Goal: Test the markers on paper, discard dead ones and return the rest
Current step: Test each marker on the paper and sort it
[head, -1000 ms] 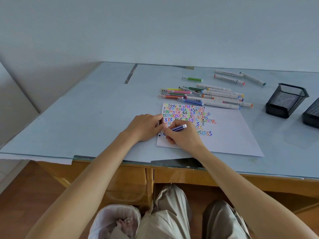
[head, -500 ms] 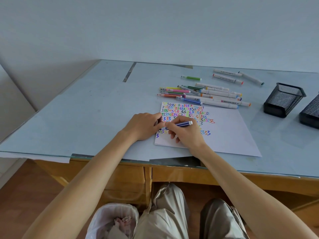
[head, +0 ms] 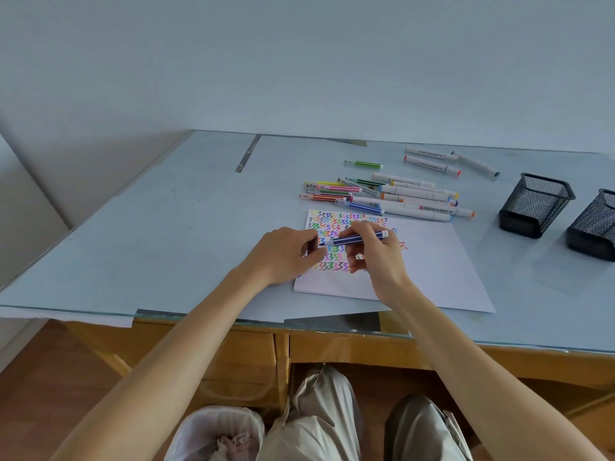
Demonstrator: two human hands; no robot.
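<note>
Marker (head: pixel 357 239), dark blue with pale stripes, lies almost level above the paper (head: pixel 429 267), its uncapped tip pointing at the left hand and its white end cap pointing away. The right hand (head: pixel 376 254) pinches its barrel, fingers curled around it. The left hand (head: pixel 286 252) sits just beside the paper's left edge, fingers curled tight near the marker's tip (whether they hold a cap, I cannot tell). Rows of zigzag scribbles in many colours fill the paper's upper left part, partly hidden under both hands.

Beyond the paper's far edge lies a cluster of markers (head: pixel 382 196), slim striped ones on the left and thicker white ones on the right, several touching or overlapping. Further back from the paper, a lone green marker (head: pixel 364 164) lies apart, and three white markers (head: pixel 442 161) lie off to its right. Right of the paper stand two black mesh pen holders (head: pixel 535 204), well apart from it.

The paper rests on the glass-topped counter (head: pixel 149 234). Below the counter's near edge, a bin with a white liner (head: pixel 216 430) sits beside the person's knees.
</note>
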